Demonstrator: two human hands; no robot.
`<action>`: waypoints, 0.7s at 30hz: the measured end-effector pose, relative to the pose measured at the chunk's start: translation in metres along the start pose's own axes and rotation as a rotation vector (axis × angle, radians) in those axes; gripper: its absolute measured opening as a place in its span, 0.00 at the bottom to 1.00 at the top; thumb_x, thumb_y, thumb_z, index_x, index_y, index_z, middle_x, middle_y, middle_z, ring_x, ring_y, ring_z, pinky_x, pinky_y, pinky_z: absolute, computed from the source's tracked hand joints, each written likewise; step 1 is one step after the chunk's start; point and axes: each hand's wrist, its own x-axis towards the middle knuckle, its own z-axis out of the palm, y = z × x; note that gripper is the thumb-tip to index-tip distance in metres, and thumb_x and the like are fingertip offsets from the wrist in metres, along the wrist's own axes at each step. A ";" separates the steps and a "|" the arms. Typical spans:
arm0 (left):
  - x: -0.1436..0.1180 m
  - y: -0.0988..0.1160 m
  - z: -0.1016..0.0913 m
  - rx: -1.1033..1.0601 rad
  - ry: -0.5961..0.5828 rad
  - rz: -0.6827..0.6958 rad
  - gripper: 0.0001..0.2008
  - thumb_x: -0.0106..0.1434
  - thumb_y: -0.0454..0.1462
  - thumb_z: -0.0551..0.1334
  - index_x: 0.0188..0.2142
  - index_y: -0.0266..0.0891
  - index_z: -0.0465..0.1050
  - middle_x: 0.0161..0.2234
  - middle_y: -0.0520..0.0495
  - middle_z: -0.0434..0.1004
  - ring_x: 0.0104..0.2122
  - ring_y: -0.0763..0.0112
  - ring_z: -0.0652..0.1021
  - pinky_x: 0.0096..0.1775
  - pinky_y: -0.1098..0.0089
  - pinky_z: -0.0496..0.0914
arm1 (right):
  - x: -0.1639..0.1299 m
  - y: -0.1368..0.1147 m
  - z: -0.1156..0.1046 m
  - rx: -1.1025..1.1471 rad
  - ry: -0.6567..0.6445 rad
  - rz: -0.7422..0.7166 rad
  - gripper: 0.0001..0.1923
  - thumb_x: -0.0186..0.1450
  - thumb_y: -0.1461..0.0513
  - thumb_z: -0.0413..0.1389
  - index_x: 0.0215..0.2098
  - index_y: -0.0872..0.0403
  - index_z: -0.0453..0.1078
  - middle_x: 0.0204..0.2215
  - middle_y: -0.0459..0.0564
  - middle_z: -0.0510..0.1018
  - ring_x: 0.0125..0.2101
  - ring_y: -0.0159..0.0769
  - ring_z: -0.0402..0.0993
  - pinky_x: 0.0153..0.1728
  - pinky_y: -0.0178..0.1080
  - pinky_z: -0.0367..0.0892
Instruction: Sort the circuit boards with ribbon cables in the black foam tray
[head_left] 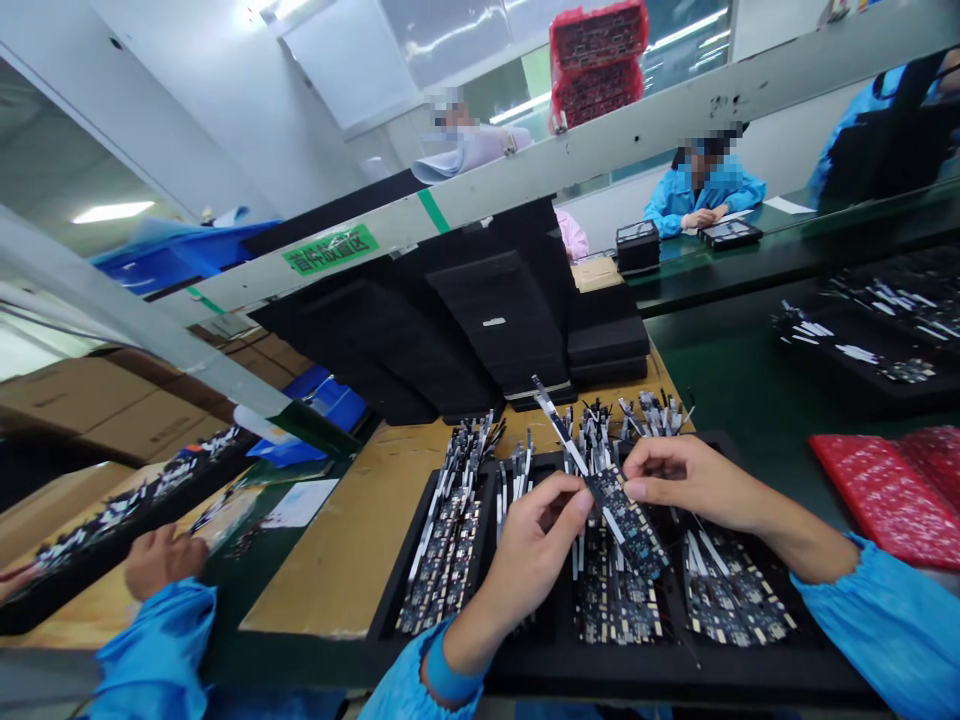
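My left hand (534, 545) and my right hand (694, 482) both pinch one small dark circuit board (626, 520) with a white flat strip running up and left from it. They hold it just above a black foam tray (555, 655) filled with rows of similar boards with white strips (450, 525). Both wrists wear blue sleeves. The board lies slanted between my fingertips, its lower end over the tray's middle row.
Stacked black foam trays (495, 330) stand behind the tray on a cardboard sheet (352, 540). Red bubble bags (892, 490) lie to the right. A co-worker's hand (161, 560) rests at the left by another tray. People in blue sit across the green bench (720, 370).
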 end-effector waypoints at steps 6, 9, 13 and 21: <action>-0.001 0.000 0.001 -0.111 -0.056 -0.004 0.12 0.64 0.46 0.64 0.34 0.39 0.76 0.20 0.56 0.67 0.18 0.76 0.66 0.21 0.77 0.62 | -0.001 -0.002 -0.001 0.027 -0.041 0.021 0.26 0.59 0.46 0.93 0.37 0.51 0.89 0.33 0.44 0.85 0.35 0.38 0.74 0.42 0.40 0.68; -0.001 -0.002 0.002 -0.176 -0.080 -0.023 0.13 0.63 0.46 0.64 0.33 0.38 0.75 0.20 0.56 0.66 0.18 0.76 0.65 0.20 0.76 0.61 | 0.000 -0.003 -0.002 0.048 -0.061 0.034 0.27 0.57 0.45 0.93 0.36 0.51 0.88 0.32 0.43 0.85 0.34 0.37 0.74 0.42 0.40 0.69; 0.000 -0.005 0.002 -0.199 -0.092 -0.035 0.13 0.63 0.46 0.65 0.33 0.38 0.76 0.21 0.54 0.68 0.18 0.75 0.66 0.20 0.76 0.62 | -0.001 -0.004 -0.001 0.075 -0.076 0.040 0.27 0.56 0.46 0.94 0.35 0.51 0.88 0.31 0.43 0.84 0.34 0.37 0.74 0.41 0.40 0.68; -0.001 -0.002 0.001 -0.185 -0.111 -0.033 0.13 0.63 0.46 0.64 0.35 0.37 0.77 0.21 0.54 0.68 0.19 0.76 0.66 0.21 0.76 0.61 | 0.001 -0.004 -0.002 0.075 -0.105 0.027 0.22 0.58 0.50 0.92 0.33 0.49 0.88 0.30 0.43 0.83 0.32 0.36 0.72 0.41 0.41 0.69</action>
